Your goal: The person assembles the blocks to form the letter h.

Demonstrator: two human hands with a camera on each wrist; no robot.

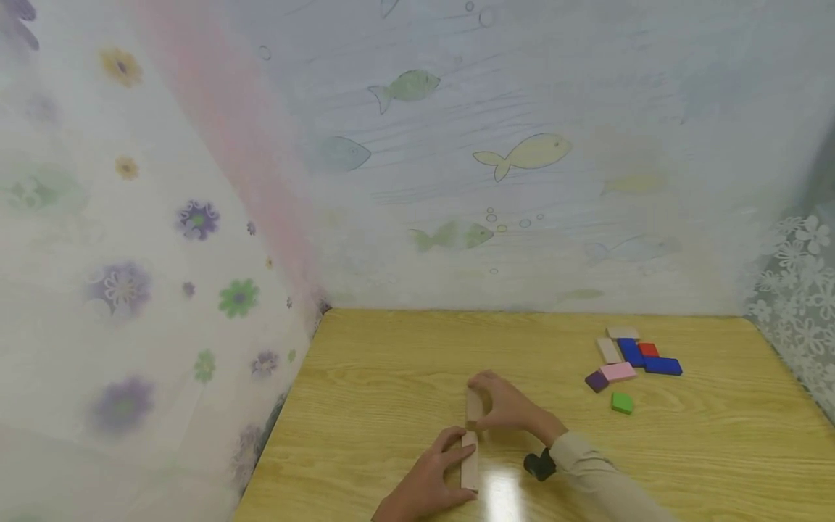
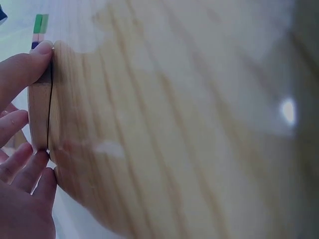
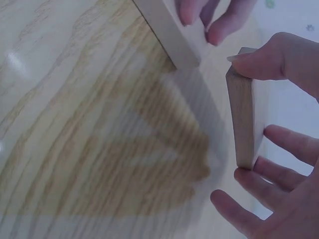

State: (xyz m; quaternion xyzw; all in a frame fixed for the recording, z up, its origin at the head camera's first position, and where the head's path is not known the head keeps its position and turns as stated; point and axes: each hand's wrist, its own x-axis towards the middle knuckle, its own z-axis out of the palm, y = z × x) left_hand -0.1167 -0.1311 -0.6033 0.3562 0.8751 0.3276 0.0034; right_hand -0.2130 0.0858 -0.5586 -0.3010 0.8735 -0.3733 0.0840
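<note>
Two plain wooden blocks stand nearly end to end at the table's front middle. My left hand point(image 1: 427, 478) holds the nearer block point(image 1: 470, 464) lengthwise, thumb at its near end and fingers at the far end; the left wrist view shows this block point(image 2: 40, 117) on the tabletop. The farther block point(image 1: 474, 409) is pinched by my right hand point(image 1: 512, 406), between thumb and fingers at opposite ends. In the right wrist view a small gap separates this held block point(image 3: 241, 117) from the other block point(image 3: 172, 35). Whether it touches the table I cannot tell.
At the back right lies a group of blocks: two pale wooden ones, two blue blocks point(image 1: 662, 365), a red block point(image 1: 648, 350), a pink block point(image 1: 617, 372) and a purple block point(image 1: 596, 381). A green block point(image 1: 622, 403) lies nearer. A dark object point(image 1: 538, 465) is by my right wrist.
</note>
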